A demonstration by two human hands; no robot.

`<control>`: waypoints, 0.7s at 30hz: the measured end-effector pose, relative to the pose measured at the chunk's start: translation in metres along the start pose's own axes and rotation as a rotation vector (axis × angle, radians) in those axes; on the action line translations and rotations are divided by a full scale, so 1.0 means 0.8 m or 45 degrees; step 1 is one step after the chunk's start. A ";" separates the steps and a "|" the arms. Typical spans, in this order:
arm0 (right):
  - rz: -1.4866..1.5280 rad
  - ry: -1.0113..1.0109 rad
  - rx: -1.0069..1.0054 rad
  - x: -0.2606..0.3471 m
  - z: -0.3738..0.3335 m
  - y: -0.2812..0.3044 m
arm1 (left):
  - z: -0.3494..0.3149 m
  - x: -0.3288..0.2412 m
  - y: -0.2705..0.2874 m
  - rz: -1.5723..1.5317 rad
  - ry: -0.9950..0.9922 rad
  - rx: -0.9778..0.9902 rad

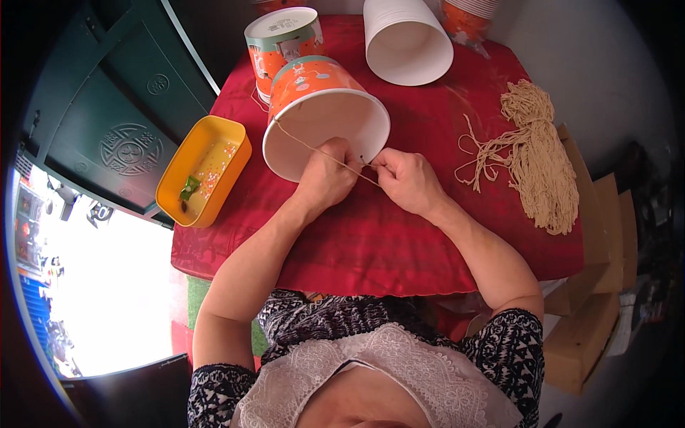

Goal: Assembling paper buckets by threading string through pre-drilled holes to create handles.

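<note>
Your lace collar [314, 360] sits nearest the cam. R hand [410, 178]: thumb & fingertips together, clamped on tan cord [312, 148] nr. the bucket's rim. L hand [330, 175]: fingers curled at the mouth; can't tell if they grip. Paper bucket [328, 118] lies tilted before you, mouth twd you, on red cloth [357, 250]. Behind it: upturned orange bucket [285, 46], white bucket stack [408, 53] on its side. To your L: yellow tray [230, 175] w/ small bits; to your R: cord hank [546, 164].
</note>
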State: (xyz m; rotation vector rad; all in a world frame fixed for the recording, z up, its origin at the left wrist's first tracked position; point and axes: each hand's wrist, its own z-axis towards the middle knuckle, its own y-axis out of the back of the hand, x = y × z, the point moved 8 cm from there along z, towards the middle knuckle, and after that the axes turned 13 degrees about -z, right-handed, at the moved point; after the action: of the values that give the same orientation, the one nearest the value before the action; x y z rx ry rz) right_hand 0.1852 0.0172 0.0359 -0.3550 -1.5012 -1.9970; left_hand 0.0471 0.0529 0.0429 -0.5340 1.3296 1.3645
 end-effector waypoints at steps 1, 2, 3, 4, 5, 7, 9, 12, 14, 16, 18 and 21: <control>0.001 -0.001 0.000 -0.001 0.000 -0.001 | 0.000 0.000 0.000 0.001 -0.008 -0.006; -0.008 0.003 0.003 -0.001 -0.001 -0.001 | -0.001 -0.001 0.000 0.001 -0.017 -0.012; -0.016 0.007 0.006 -0.001 -0.001 -0.002 | 0.000 -0.002 0.000 0.002 -0.017 -0.010; -0.015 0.006 0.006 -0.001 -0.001 -0.002 | -0.001 -0.003 0.000 0.017 -0.017 -0.009; -0.019 0.025 -0.001 0.000 -0.002 -0.002 | -0.001 -0.005 -0.001 0.033 -0.017 -0.007; -0.021 0.042 -0.009 0.000 -0.004 -0.003 | 0.000 -0.005 -0.001 0.040 -0.007 -0.008; -0.004 0.115 -0.047 0.005 -0.006 -0.002 | 0.000 -0.006 -0.003 0.048 0.004 -0.009; 0.017 0.203 -0.066 0.012 -0.008 -0.001 | 0.002 -0.009 -0.005 0.047 -0.011 -0.015; 0.025 0.268 -0.114 0.016 -0.010 -0.001 | 0.003 -0.016 -0.005 0.025 -0.054 -0.022; 0.039 0.346 -0.156 0.030 -0.013 0.004 | 0.005 0.010 0.001 0.165 -0.137 -0.110; 0.035 0.464 -0.038 0.052 -0.021 0.006 | 0.009 0.017 0.024 0.267 -0.178 -0.235; 0.048 0.425 -0.128 0.041 -0.018 0.010 | 0.013 0.023 0.037 0.199 -0.128 -0.206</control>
State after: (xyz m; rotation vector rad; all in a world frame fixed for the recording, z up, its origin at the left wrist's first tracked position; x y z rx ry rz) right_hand 0.1668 -0.0075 0.0555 -0.0828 -1.1819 -1.9906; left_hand 0.0194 0.0765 0.0410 -0.4704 1.2064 1.6165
